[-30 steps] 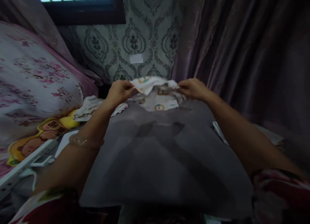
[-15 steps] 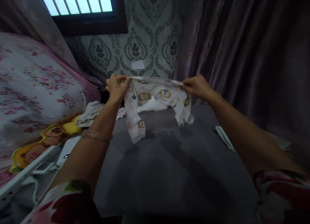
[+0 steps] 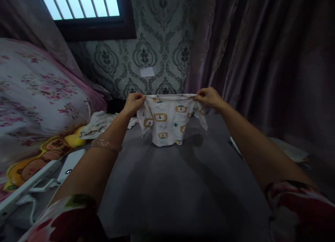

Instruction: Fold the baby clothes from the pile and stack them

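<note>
A small white baby shirt [image 3: 167, 121] printed with orange lion faces hangs spread out above a grey cloth-covered surface [image 3: 170, 186]. My left hand [image 3: 134, 101] pinches its left shoulder and my right hand [image 3: 208, 96] pinches its right shoulder. Both hands are closed on the fabric and hold it up at arm's length. The shirt's short sleeves droop at either side and its hem sits just above the grey surface.
More crumpled white clothing [image 3: 101, 121] lies to the left behind the shirt. A floral pillow [image 3: 36, 95], a yellow cartoon cushion [image 3: 39, 158] and a white power strip [image 3: 28, 186] sit at left. Dark curtains [image 3: 261, 60] hang at right; white folded items [image 3: 288, 149] lie beneath.
The garment was bunched between my hands on the surface; I lifted it and it has unfolded. It now hangs flat and spread, facing me, held by both shoulders.
</note>
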The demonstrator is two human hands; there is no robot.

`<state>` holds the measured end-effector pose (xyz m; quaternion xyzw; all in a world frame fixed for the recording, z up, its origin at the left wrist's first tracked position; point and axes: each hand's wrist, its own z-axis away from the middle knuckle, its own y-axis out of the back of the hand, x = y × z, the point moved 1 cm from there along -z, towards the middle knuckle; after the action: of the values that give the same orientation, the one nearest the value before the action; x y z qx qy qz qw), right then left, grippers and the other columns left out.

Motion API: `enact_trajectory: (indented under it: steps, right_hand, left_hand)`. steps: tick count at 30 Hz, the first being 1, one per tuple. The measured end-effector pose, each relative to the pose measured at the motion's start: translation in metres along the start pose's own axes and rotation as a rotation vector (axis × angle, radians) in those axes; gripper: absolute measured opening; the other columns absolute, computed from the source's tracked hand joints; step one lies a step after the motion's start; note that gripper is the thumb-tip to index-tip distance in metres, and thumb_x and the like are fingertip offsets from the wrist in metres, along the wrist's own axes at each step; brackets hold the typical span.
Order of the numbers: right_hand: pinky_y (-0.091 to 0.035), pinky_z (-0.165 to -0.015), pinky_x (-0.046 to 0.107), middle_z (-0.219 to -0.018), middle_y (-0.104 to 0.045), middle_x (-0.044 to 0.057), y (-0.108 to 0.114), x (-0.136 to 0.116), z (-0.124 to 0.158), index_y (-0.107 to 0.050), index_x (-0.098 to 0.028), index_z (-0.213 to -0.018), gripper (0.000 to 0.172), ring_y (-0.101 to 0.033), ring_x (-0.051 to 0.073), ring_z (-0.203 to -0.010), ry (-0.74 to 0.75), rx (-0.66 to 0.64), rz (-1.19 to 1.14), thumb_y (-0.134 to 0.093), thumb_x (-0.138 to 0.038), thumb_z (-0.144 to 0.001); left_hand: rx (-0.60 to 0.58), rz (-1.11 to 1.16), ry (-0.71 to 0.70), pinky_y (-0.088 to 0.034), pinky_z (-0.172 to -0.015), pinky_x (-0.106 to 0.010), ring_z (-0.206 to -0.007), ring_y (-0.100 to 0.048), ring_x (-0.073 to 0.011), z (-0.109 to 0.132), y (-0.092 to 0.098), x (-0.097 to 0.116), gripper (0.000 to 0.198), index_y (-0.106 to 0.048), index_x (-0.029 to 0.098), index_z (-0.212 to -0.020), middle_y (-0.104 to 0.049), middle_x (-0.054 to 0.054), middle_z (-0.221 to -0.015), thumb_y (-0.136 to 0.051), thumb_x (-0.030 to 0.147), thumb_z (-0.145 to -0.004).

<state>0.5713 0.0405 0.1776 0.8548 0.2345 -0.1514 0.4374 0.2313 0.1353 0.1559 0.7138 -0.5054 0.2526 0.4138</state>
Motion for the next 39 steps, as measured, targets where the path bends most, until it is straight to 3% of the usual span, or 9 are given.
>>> enact_trajectory:
  steps: [8,12,17,22,28,31,34,36,39]
  right_hand:
    - [-0.046,-0.060,0.029,-0.077,-0.064,0.005,-0.011,0.003,0.012,-0.068,-0.018,-0.083,0.025,-0.057,0.018,-0.070,-0.016,0.015,-0.102,-0.058,-0.041,-0.082]
    - [-0.046,-0.069,0.032,-0.085,-0.066,0.006,-0.009,-0.014,0.029,-0.067,-0.019,-0.091,0.025,-0.059,0.020,-0.078,0.077,0.100,-0.004,-0.049,-0.036,-0.088]
    - [-0.045,-0.074,0.032,-0.100,-0.065,0.007,0.000,-0.049,0.068,-0.064,-0.022,-0.101,0.029,-0.058,0.022,-0.090,0.213,0.249,0.251,-0.040,-0.037,-0.094]
    - [-0.042,-0.062,0.030,-0.101,-0.061,0.008,0.020,-0.078,0.114,-0.063,-0.021,-0.107,0.036,-0.058,0.020,-0.082,0.258,0.316,0.532,-0.033,-0.039,-0.099]
    - [-0.047,-0.066,0.032,-0.088,-0.065,0.004,0.078,-0.114,0.147,-0.065,-0.025,-0.101,0.027,-0.062,0.020,-0.080,0.437,0.354,0.574,-0.042,-0.039,-0.096]
    - [-0.050,-0.071,0.034,-0.091,-0.067,0.000,0.100,-0.125,0.142,-0.065,-0.032,-0.099,0.022,-0.064,0.020,-0.080,0.410,0.245,0.452,-0.046,-0.042,-0.093]
    - [-0.047,-0.056,0.031,-0.080,-0.069,-0.003,0.097,-0.115,0.127,-0.068,-0.031,-0.093,0.020,-0.062,0.018,-0.065,0.296,0.042,0.300,-0.052,-0.043,-0.089]
    - [-0.043,-0.050,0.028,-0.074,-0.069,-0.001,0.076,-0.094,0.115,-0.070,-0.027,-0.091,0.023,-0.060,0.017,-0.060,0.203,-0.144,0.223,-0.053,-0.042,-0.088]
    - [-0.044,-0.058,0.026,-0.082,-0.072,0.002,0.020,-0.048,0.106,-0.072,-0.018,-0.093,0.028,-0.063,0.017,-0.068,0.125,-0.395,0.218,-0.049,-0.033,-0.088]
  left_hand:
    - [0.139,-0.125,-0.115,-0.046,-0.083,-0.034,-0.084,-0.057,-0.0205,0.008,-0.013,-0.009,0.017,-0.061,0.019,-0.087,-0.057,-0.004,-0.081,-0.056,0.036,-0.084]
    - [0.328,-0.188,-0.176,-0.043,-0.091,-0.038,-0.096,-0.057,-0.0241,0.025,-0.012,-0.004,0.017,-0.060,0.020,-0.090,-0.055,-0.007,-0.089,-0.052,0.034,-0.088]
    - [0.374,-0.168,-0.196,-0.042,-0.091,-0.037,-0.098,-0.056,-0.0228,0.061,-0.005,0.012,0.024,-0.058,0.019,-0.102,-0.059,-0.007,-0.096,-0.039,0.030,-0.094]
    - [0.435,-0.277,-0.385,-0.041,-0.093,-0.039,-0.099,-0.052,-0.0231,0.109,0.025,0.031,0.023,-0.061,0.018,-0.105,-0.055,-0.009,-0.098,-0.042,0.026,-0.094]
    - [0.476,-0.583,-0.741,-0.044,-0.088,-0.037,-0.095,-0.053,-0.0192,0.153,0.091,0.071,0.028,-0.065,0.023,-0.115,-0.047,-0.005,-0.097,-0.055,0.025,-0.089]
    - [0.381,-0.675,-0.739,-0.043,-0.090,-0.036,-0.094,-0.053,-0.0166,0.148,0.113,0.097,0.028,-0.065,0.022,-0.113,-0.045,-0.001,-0.094,-0.052,0.034,-0.091]
    - [0.124,-0.662,-0.641,-0.041,-0.092,-0.036,-0.090,-0.053,-0.0141,0.126,0.113,0.098,0.037,-0.065,0.015,-0.107,-0.047,0.000,-0.089,-0.043,0.042,-0.094]
    - [-0.107,-0.651,-0.567,-0.044,-0.087,-0.032,-0.084,-0.053,-0.0130,0.108,0.099,0.072,0.038,-0.065,0.015,-0.101,-0.051,0.000,-0.087,-0.041,0.043,-0.094]
    - [-0.484,-0.669,-0.403,-0.045,-0.071,-0.027,-0.072,-0.053,-0.0144,0.093,0.058,0.002,0.032,-0.064,0.017,-0.085,-0.058,-0.001,-0.077,-0.041,0.038,-0.091]
